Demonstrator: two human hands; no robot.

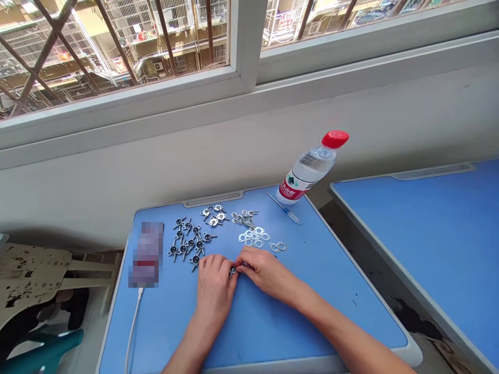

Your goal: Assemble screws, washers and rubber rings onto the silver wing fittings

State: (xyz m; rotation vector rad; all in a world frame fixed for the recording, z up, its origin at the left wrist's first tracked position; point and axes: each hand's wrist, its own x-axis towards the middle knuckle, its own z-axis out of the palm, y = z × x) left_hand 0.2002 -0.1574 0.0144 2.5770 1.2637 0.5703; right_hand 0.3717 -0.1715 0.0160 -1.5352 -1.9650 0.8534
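My left hand [212, 285] pinches a small silver metal part [233, 271] just above the blue table. From the other side my right hand [262, 271] meets it, thumb and fingertips pressed together at the part; anything else in that pinch is hidden. Beyond my left hand lie several silver metal fittings with black round centres [191, 243]. Behind these sits a small group of similar fittings without black centres [214, 221]. Flat silver plates with large holes [255, 237] lie beyond my right hand, and a little pile of ring-ended metal pins [245, 218] is behind them.
The blue table [312, 311] stands against the wall below a window. On it are a blue-and-clear screwdriver [288, 212], a red-capped water bottle [307, 171] and a blurred, phone-like object [147, 254] with a white cable [133, 322]. A second blue table [436, 223] stands right, across a gap.
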